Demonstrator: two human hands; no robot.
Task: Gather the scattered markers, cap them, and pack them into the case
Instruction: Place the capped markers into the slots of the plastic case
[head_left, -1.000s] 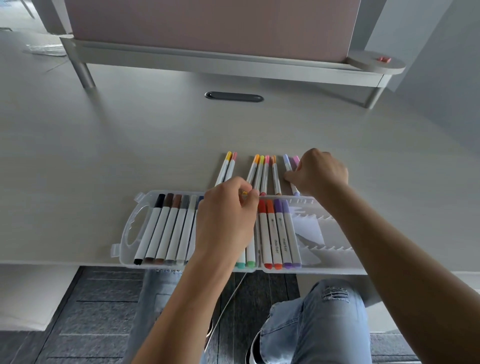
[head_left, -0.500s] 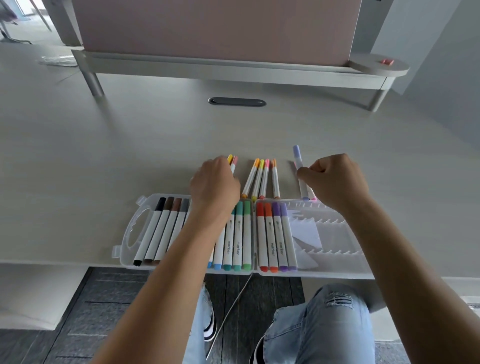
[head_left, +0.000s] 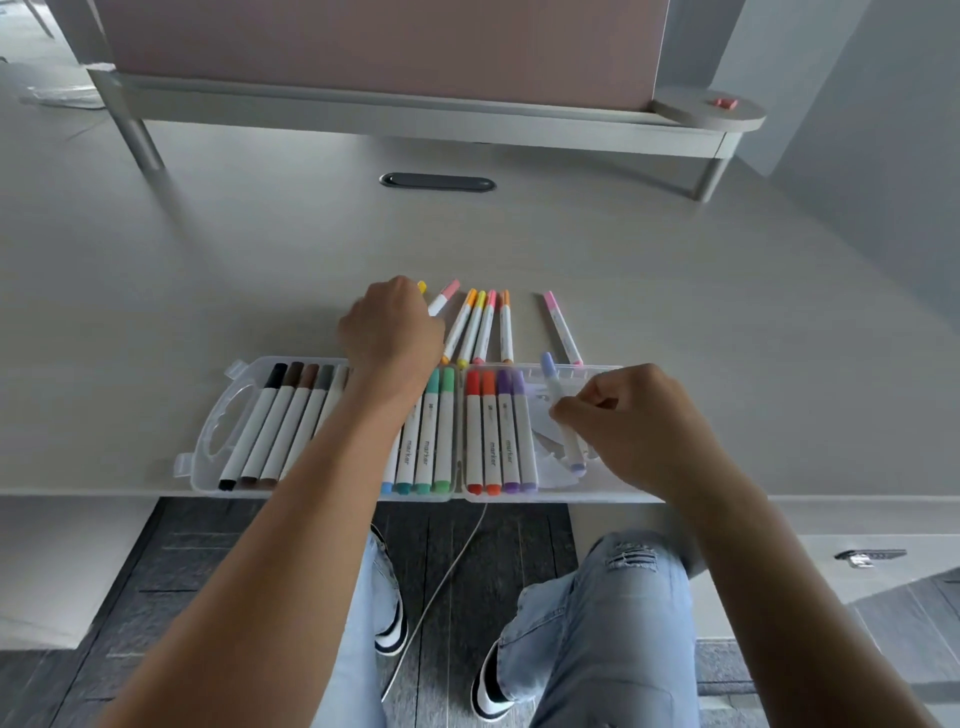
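Right hand (head_left: 641, 423) pinches a white, lavender-capped marker (head_left: 561, 415) over the clear case (head_left: 613, 496).

Two hands (head_left: 392, 332), one case (head_left: 218, 431), seven loose markers (head_left: 480, 327) on the desk.

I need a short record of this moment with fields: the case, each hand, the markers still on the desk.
case: clear plastic marker case, lying open at the desk's near edge, partly filled
left hand: left hand reaches past the case to a yellow-capped marker on the desk; whether it has a grip on it is hidden
right hand: right hand pinches a lavender-capped white marker over the case's right half
loose markers: six capped ones visible beyond the case, including a pink-capped marker lying apart
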